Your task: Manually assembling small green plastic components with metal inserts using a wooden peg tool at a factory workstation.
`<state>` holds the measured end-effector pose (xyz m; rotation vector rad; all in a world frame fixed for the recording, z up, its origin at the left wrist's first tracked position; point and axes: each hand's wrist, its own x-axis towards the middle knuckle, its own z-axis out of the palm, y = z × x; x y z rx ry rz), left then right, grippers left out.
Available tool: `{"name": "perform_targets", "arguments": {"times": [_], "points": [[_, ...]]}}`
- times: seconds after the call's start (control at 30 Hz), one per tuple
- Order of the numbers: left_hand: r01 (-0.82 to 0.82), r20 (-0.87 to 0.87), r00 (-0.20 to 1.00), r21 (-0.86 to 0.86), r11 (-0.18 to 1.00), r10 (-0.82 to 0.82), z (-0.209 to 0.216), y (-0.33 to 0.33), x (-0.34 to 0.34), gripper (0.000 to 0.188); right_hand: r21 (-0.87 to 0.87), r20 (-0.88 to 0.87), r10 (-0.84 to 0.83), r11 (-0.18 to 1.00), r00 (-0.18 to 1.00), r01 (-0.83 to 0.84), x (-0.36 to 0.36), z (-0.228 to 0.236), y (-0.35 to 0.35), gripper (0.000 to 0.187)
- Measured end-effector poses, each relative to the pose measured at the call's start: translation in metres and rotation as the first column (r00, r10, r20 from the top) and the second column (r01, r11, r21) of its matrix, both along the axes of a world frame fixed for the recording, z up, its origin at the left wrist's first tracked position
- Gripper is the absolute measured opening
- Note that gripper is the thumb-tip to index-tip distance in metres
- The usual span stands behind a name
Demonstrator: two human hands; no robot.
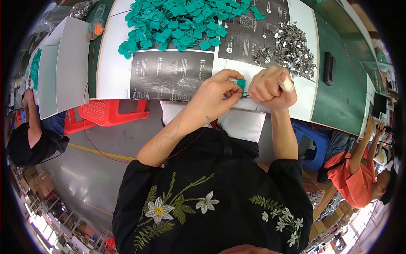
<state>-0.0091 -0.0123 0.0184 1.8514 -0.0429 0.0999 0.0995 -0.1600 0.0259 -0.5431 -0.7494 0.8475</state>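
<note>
My left hand (218,94) is pinching a small green plastic part (241,84) between thumb and fingers, just above the near edge of the table. Close on its right, my right hand (272,89) is closed, knuckles up, with a pale finger cot (286,83) on one digit. What lies within its curled fingers is hidden. A tiny dark metal bit (245,96) shows between the two hands. Beyond my left hand spreads a large heap of similar green plastic parts (182,21). Beyond my right lies a pile of small silvery metal clips (294,50).
Black printed sheets (169,74) cover part of the white work surface. A black oblong object (329,69) lies on the green mat at right. At left stand a grey-white box (72,67) and a red stool (95,111). Co-workers sit on both sides; a thin red cord hangs at left.
</note>
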Motion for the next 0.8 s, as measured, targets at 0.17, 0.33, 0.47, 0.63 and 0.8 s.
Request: {"name": "perform_targets", "arguments": {"times": [0.17,0.33,0.47,0.63,0.8], "points": [[0.008,-0.009,1.000,-0.003,1.000,-0.008,0.002,0.000,-0.001,0.011,0.012,0.111,-0.281,0.959,0.953,0.282,-0.025,-0.005,-0.011,0.056],[0.010,0.009,1.000,-0.008,1.000,-0.009,0.001,0.000,-0.001,0.009,-0.001,0.148,-0.515,0.853,0.844,0.521,-0.045,-0.005,-0.011,0.053],[0.022,0.004,1.000,-0.026,0.999,-0.021,0.001,0.002,0.000,0.010,-0.112,0.163,-0.582,0.792,0.797,0.601,-0.045,0.006,0.000,0.051],[0.013,0.007,1.000,-0.062,0.998,-0.012,0.005,0.002,0.000,0.009,-0.259,0.350,-0.549,0.721,0.759,0.642,-0.039,0.014,0.019,0.047],[0.046,-0.032,0.998,0.061,0.997,-0.044,0.007,0.006,-0.001,0.011,-0.187,0.685,-0.425,0.682,0.592,0.707,-0.036,0.021,0.032,0.045]]}}
